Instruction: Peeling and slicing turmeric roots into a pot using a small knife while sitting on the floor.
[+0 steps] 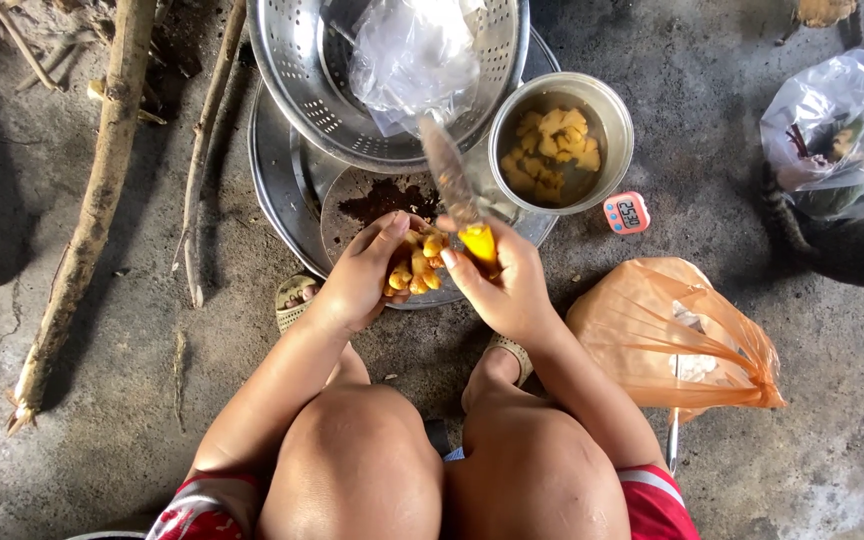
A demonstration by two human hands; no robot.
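My left hand (357, 275) is curled around a knobbly yellow root (418, 262), held just above the near rim of a round metal tray (270, 185). My right hand (504, 285) grips the yellow handle of a knife (457, 195). Its blade points up and away, blurred, over the tray. Both hands touch at the root. Dark peelings lie on a round board (382, 198) under the blade. A metal bowl (562, 140) to the right holds peeled yellow pieces in water.
A metal colander (302, 70) with a clear plastic bag in it rests on the tray's far side. A small red timer (627, 212), an orange plastic bag (677, 335), a clear bag (842, 130) of greens and wooden sticks (92, 210) lie on the concrete floor.
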